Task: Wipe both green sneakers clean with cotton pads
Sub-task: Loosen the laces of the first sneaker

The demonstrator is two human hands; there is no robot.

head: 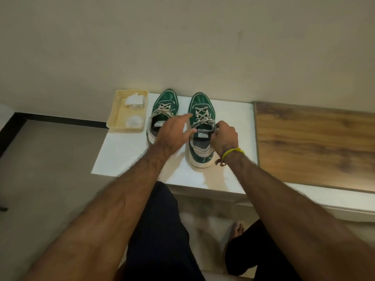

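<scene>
White tabletop (129,157) against a plain wall. Right sneaker (200,110) runs lengthwise away; right hand (224,136) pinches its lace, left hand (174,132) hovers open beside it. Cotton pads (135,100) lie far left.

Both forearms were bare and sleeveless; a yellow band with a beaded thread bracelet (230,154) circled the right wrist at centre right; dark navy trousers (160,230) covered the legs at lower centre.

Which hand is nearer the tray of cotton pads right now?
Left. The left hand hovers open over the left sneaker, which sits beside the tray. The right hand pinches the right sneaker's lace, farther away.
</scene>
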